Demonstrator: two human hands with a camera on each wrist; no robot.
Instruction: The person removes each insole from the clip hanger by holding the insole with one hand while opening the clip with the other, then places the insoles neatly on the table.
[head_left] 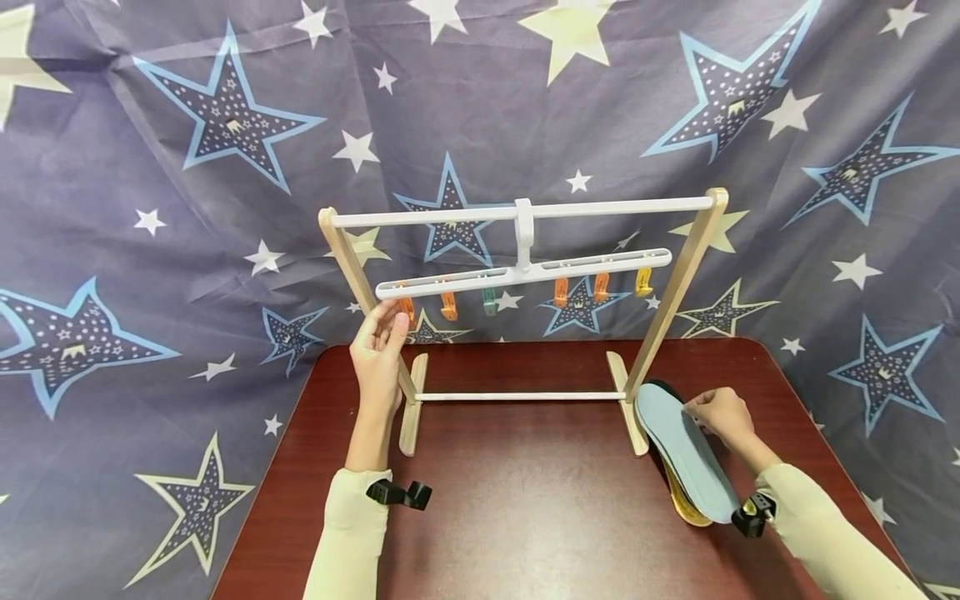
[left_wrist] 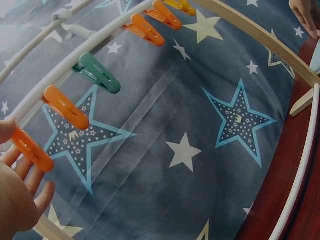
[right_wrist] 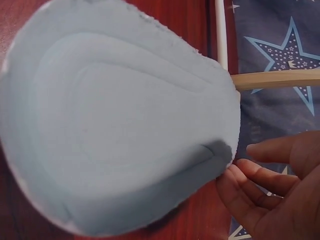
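A white clip hanger (head_left: pixel 457 283) hangs by its hook from the top rail of a wooden rack, slightly tilted. Orange, green and yellow clips line its underside. My left hand (head_left: pixel 377 350) holds the leftmost orange clip (left_wrist: pixel 32 150) between thumb and fingers; the clip's jaws are hard to make out. On the right, my right hand (head_left: pixel 723 414) pinches the side edge of a light blue insole (head_left: pixel 686 450), thumb and fingertips meeting there in the right wrist view. The insole is tilted above a yellow insole (head_left: pixel 686 504), which is mostly hidden, and something black.
The rack's wooden right post (head_left: pixel 675 296) and foot (head_left: pixel 626 400) stand close beside the insoles. A thin white lower bar (head_left: pixel 521 397) joins the two sides. Everything stands on a reddish-brown table (head_left: pixel 517 483), with a star-patterned cloth (head_left: pixel 480 100) behind.
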